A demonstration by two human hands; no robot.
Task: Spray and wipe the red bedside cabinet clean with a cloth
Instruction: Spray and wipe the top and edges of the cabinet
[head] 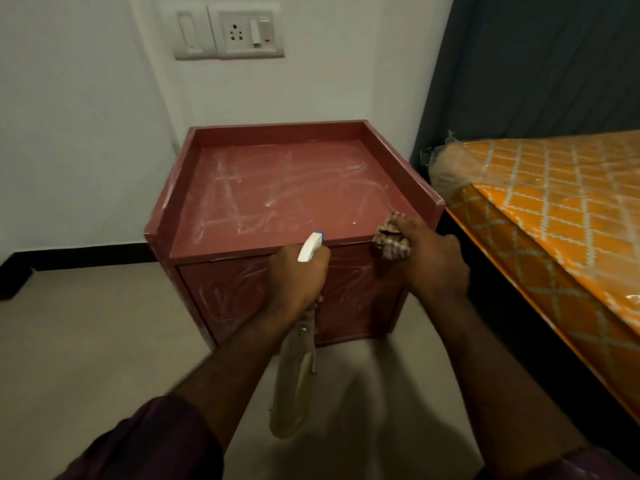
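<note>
Gripping spray bottle (294,368) left hand (294,282); right hand (433,261) clutching cloth (391,240).

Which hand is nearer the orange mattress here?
Right. The right hand, gripping the cloth, is at the right front corner of the cabinet, toward the mattress; the left hand, holding the spray bottle, is farther left.

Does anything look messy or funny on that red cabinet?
Yes. The red cabinet has whitish streaks smeared across its top and front panel, so it looks dirty. The left hand grips a spray bottle; the right hand holds a bunched cloth at the front edge.
</note>
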